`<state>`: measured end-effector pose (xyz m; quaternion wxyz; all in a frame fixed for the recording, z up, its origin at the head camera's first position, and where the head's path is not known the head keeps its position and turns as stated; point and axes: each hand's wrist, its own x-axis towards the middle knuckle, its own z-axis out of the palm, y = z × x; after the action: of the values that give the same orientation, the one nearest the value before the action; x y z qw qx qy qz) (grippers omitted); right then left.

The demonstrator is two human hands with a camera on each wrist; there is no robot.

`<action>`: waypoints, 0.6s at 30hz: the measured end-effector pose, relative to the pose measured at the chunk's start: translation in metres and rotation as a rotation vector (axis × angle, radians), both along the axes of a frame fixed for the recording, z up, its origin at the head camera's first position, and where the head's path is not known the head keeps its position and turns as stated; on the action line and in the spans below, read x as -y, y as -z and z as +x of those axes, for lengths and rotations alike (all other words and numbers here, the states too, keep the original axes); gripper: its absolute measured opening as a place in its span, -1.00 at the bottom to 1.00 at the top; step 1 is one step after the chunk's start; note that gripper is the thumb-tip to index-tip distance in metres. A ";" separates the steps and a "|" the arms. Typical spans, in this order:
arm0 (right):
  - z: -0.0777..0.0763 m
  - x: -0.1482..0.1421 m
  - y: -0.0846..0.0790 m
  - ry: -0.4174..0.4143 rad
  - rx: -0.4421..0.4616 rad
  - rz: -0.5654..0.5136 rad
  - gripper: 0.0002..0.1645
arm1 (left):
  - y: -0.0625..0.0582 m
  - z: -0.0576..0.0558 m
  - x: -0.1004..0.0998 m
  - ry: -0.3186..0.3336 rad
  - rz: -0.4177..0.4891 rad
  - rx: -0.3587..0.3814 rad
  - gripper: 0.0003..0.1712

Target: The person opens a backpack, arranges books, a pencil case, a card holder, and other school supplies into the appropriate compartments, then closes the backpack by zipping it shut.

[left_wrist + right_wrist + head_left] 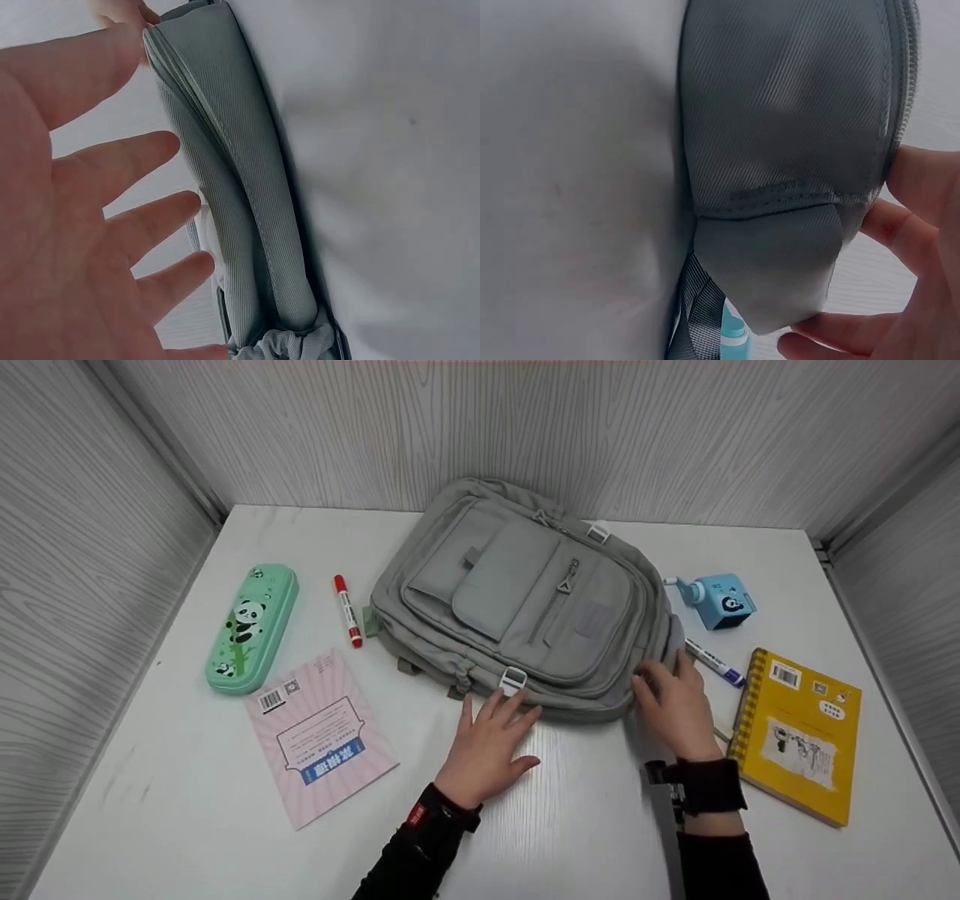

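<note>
A grey backpack (517, 600) lies flat and slanted on the white table, its front pockets facing up. My left hand (487, 750) is spread beside its lower edge, fingertips near the white buckle (514, 681). In the left wrist view, the straight fingers of the left hand (97, 202) reach toward the bag's side, where a zipper seam runs along the fabric. At the lower right corner, my right hand (675, 705) pinches the backpack's edge. The right wrist view shows its thumb and fingers at the zippered rim and a loose fabric side pocket (769, 262).
Left of the bag lie a green panda pencil case (253, 630), a red marker (348, 611) and a pink booklet (322, 739). To its right are a blue pencil sharpener (724, 600) with a crank, a blue-capped marker (715, 662) and a yellow spiral notebook (799, 735). Grey panels (337, 435) wall the table.
</note>
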<state>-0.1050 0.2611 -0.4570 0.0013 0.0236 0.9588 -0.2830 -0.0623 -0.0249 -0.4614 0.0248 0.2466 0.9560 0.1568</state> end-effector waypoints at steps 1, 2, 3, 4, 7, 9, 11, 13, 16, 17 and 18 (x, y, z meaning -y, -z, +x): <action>0.002 0.001 -0.001 -0.008 -0.001 0.013 -0.60 | 0.000 0.000 0.001 -0.005 -0.005 -0.009 -0.27; 0.004 0.002 -0.002 -0.019 0.001 0.026 -0.62 | 0.000 0.000 0.002 -0.010 -0.012 -0.021 -0.27; 0.006 0.003 -0.003 -0.031 0.002 0.040 -0.64 | 0.000 -0.001 0.003 -0.017 -0.017 -0.029 -0.28; 0.010 0.005 -0.004 -0.041 0.006 0.053 -0.65 | 0.000 -0.001 0.004 -0.024 -0.018 -0.039 -0.29; 0.022 0.012 -0.007 -0.072 -0.011 0.088 -0.69 | -0.001 -0.004 0.009 -0.051 0.000 -0.053 -0.34; 0.032 0.020 -0.007 -0.085 -0.024 0.097 -0.72 | -0.003 -0.005 0.014 -0.071 0.030 -0.055 -0.39; 0.042 0.028 -0.007 -0.103 -0.047 0.103 -0.75 | -0.005 -0.006 0.020 -0.091 0.072 -0.052 -0.44; 0.052 0.036 -0.006 -0.121 -0.064 0.105 -0.78 | -0.007 -0.007 0.026 -0.116 0.103 -0.043 -0.49; 0.065 0.047 -0.003 -0.164 -0.127 0.123 -0.77 | -0.010 -0.008 0.033 -0.156 0.115 -0.023 -0.52; 0.069 0.052 -0.002 -0.180 -0.156 0.134 -0.77 | -0.010 -0.009 0.035 -0.170 0.109 -0.018 -0.52; 0.072 0.056 -0.001 -0.198 -0.182 0.145 -0.77 | -0.011 -0.009 0.037 -0.184 0.101 -0.014 -0.52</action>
<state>-0.0329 0.2052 -0.4558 -0.0594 -0.0967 0.9706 -0.2123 -0.0713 -0.0620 -0.4506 -0.0087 0.1599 0.9657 0.2045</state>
